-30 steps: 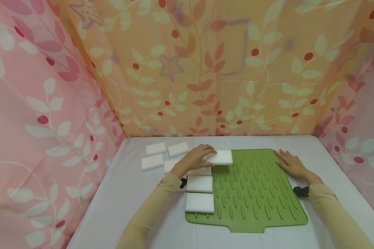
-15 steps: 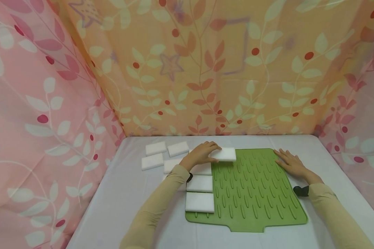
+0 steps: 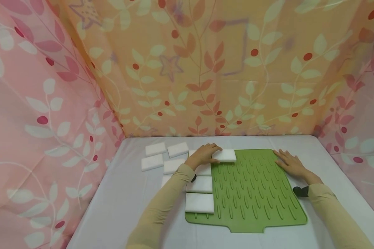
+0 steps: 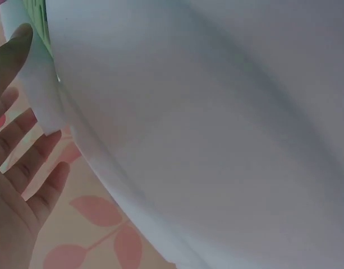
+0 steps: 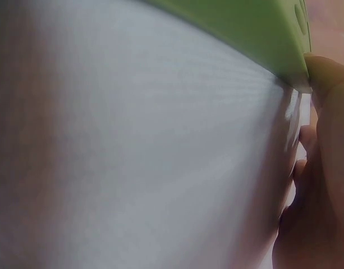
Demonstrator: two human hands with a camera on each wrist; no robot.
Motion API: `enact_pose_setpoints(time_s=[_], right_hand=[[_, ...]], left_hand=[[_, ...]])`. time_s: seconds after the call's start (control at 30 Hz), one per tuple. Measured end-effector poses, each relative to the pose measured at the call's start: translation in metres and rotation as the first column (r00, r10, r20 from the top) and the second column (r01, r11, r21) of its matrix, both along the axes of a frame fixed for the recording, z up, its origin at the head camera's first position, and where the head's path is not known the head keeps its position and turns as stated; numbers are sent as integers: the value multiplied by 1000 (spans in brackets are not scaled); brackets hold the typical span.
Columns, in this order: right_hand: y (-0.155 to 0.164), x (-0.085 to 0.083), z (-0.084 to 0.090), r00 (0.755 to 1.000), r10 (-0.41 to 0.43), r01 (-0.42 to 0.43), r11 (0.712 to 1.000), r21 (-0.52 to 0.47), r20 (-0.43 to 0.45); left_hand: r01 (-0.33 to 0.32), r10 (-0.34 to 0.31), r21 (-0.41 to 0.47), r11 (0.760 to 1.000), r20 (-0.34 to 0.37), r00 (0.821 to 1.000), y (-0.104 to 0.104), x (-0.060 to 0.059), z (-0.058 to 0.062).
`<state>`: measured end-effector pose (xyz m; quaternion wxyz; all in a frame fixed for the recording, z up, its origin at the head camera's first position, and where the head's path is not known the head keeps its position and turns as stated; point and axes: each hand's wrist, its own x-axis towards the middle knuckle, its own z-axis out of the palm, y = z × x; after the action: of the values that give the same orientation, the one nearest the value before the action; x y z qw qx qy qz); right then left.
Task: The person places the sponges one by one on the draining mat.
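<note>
My left hand [image 3: 203, 155] pinches a white, flat sponge-like block [image 3: 225, 156] between thumb and fingers at the far edge of the green ridged mat [image 3: 255, 190]. In the left wrist view, the thumb [image 4: 14, 50] lies on the block's near side and the fingers are beyond it. Down the mat's left side runs a column of similar blocks, the nearest block [image 3: 199, 202] closest to me. The far ones are partly covered by my left hand. My right hand [image 3: 294, 166] rests flat by the mat's right edge, its thumb touching the rim in the right wrist view.
Left of the mat, several more white blocks [image 3: 152, 162] lie loose on the white-covered table [image 3: 118, 200]; one is partly behind my left sleeve. Floral cloth [image 3: 187, 76] hangs behind the table and on both sides.
My left hand has carried the white block slightly to the right along the mat's far edge, then lowered it a little. The right hand has stayed in place.
</note>
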<state>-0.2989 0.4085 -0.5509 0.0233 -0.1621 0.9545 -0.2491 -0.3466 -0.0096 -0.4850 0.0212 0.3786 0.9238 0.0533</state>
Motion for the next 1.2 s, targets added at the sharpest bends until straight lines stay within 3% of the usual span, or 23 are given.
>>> enact_pose_setpoints(time_s=[0.53,1.2], right_hand=[[-3,2,3,1000,-1,1,1000,8,9],[-2,1,2,1000,-8,8,1000,11,9]], left_hand=[[-45,45,-67,997,0,999,5,-1,-4],[-61,62,-76,995,11,998,6,1,-2]])
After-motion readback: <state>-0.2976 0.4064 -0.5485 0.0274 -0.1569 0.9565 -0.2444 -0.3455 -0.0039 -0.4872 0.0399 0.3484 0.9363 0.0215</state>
